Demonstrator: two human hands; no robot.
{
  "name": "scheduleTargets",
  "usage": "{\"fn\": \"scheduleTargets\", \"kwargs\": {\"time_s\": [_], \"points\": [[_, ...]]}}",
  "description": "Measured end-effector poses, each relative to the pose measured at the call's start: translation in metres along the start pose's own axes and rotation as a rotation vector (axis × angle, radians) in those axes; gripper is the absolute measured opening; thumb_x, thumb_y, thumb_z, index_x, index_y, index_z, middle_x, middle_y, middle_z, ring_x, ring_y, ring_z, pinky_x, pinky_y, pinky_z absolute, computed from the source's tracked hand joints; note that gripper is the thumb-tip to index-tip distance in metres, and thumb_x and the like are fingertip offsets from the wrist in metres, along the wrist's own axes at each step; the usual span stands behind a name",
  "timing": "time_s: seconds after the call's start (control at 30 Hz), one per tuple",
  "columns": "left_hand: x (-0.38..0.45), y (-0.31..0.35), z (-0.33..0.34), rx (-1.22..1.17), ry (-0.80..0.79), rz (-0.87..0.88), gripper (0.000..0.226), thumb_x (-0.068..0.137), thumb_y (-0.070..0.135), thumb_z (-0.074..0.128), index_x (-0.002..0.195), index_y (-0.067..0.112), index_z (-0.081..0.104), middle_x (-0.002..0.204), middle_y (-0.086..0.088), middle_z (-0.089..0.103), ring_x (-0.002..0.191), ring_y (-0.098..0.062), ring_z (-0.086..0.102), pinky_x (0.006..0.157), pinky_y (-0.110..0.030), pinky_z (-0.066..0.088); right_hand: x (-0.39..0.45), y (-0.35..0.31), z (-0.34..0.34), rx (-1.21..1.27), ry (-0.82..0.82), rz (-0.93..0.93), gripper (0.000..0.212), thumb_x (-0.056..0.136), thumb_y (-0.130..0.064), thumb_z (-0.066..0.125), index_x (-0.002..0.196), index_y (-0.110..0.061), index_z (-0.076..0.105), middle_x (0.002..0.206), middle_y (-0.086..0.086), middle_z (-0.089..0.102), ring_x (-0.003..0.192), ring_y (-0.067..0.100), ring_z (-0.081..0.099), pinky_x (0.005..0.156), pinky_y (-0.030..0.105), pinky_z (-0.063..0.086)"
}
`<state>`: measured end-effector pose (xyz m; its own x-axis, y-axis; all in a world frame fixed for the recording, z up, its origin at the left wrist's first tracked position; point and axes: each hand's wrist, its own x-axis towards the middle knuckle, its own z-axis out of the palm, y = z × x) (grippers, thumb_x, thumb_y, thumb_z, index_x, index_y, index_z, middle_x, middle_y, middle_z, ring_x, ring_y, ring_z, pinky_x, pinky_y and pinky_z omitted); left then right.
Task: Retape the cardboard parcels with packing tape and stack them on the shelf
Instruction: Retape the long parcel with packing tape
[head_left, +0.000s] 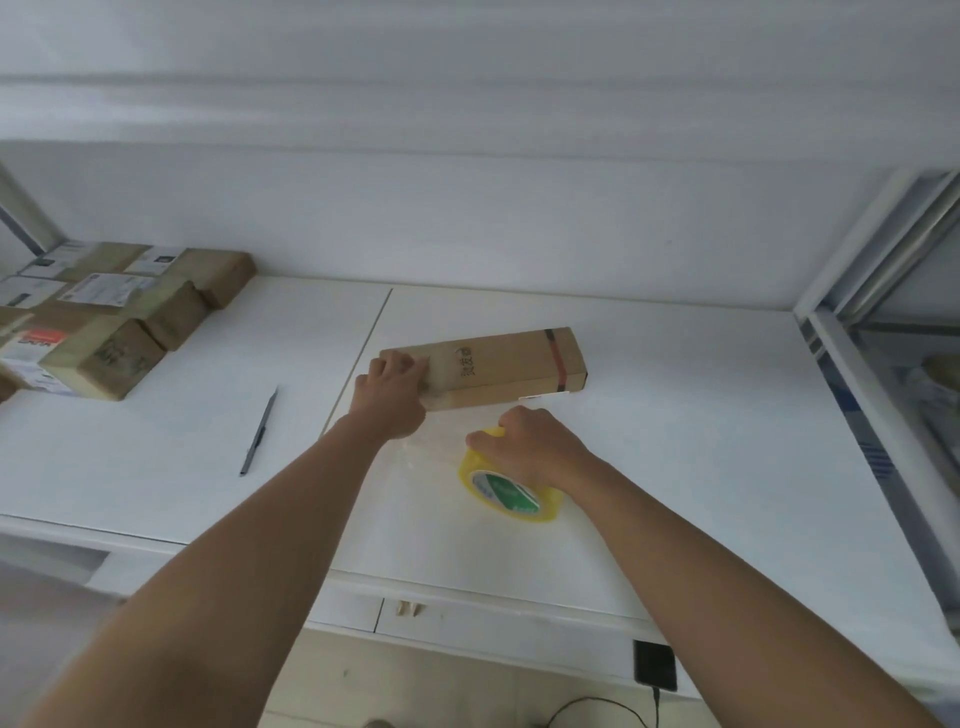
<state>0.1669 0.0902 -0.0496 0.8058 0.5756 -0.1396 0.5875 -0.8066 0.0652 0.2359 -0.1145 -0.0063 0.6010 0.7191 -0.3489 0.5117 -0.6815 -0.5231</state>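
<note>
Nearest to the person, the right hand (524, 441) is closed over the top of a yellow roll of packing tape (506, 488), which stands on the white table (675, 467) just in front of the parcel. The fingers are curled tight around the roll, so this hand is clamped on it. A clear strip of tape (441, 441) seems to run from the roll toward the parcel, but it is faint and I cannot tell where it ends.

A little farther, the left hand (392, 389) presses on the left end of a long, flat cardboard parcel (498, 366). The fingers lie spread over the top and end edge; it holds the box down more than it grips it. The parcel lies on the table, near the middle, with its long side across the view.

I judge the parcel to be light and rather stiff, with smooth card that can slide on the table when the tape is pulled. It is best held at one end, flat under the palm, as here. The tape will stick to itself easily, so it should stay tight.

To the left lies a dark knife (260, 431), apart from both hands. Farther left, other parcels (114, 322) sit in a group against the wall.
</note>
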Motion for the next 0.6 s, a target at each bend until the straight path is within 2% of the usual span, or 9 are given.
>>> {"fn": "scheduleTargets", "kwargs": {"time_s": [0.3, 0.6], "points": [[0.0005, 0.0039, 0.0034, 0.037, 0.004, -0.01, 0.07, 0.09, 0.021, 0.052, 0.154, 0.024, 0.023, 0.149, -0.008, 0.026, 0.134, -0.033, 0.027, 0.111, -0.046, 0.028, -0.0004, -0.0013, 0.0001, -0.006, 0.014, 0.011, 0.042, 0.09, -0.055, 0.05, 0.08, -0.014, 0.053, 0.082, 0.003, 0.058, 0.07, 0.017, 0.055, 0.057, 0.029, 0.038], [0.002, 0.0039, -0.0048, -0.105, -0.054, -0.05, 0.066, 0.09, 0.015, 0.046, 0.153, 0.025, 0.028, 0.153, -0.007, 0.023, 0.139, -0.033, 0.023, 0.116, -0.047, 0.023, -0.0008, -0.0015, 0.0014, -0.006, 0.021, 0.013, 0.042, 0.091, -0.054, 0.05, 0.08, -0.014, 0.052, 0.083, 0.003, 0.059, 0.071, 0.018, 0.056, 0.059, 0.029, 0.04]]}}
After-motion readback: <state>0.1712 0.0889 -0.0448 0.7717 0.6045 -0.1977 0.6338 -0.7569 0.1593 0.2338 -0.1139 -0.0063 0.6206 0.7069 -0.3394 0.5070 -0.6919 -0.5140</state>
